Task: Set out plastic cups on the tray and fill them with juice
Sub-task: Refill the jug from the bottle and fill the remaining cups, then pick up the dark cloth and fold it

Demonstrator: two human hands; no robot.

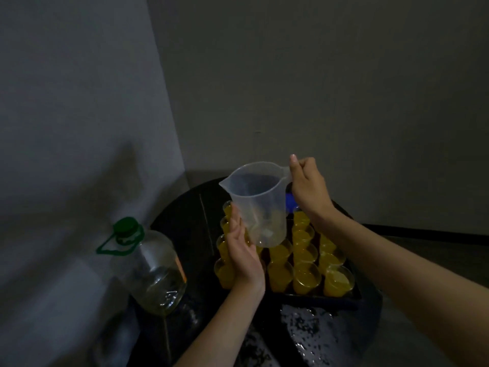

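Observation:
A clear plastic measuring jug [258,205] hangs upright above the tray, and it looks empty. My right hand [308,188] grips its handle at the upper right. My left hand [242,250] lies with straight fingers against the jug's lower left side. Below, a dark tray [344,300] carries several plastic cups [307,278] filled with orange juice, set in rows. Some cups are hidden behind the jug and my left hand.
A large clear bottle [150,268] with a green cap and carry loop stands left of the tray and looks nearly empty. All of it sits on a dark round table [185,215] in a wall corner. A speckled dark cloth [307,332] lies in front of the tray.

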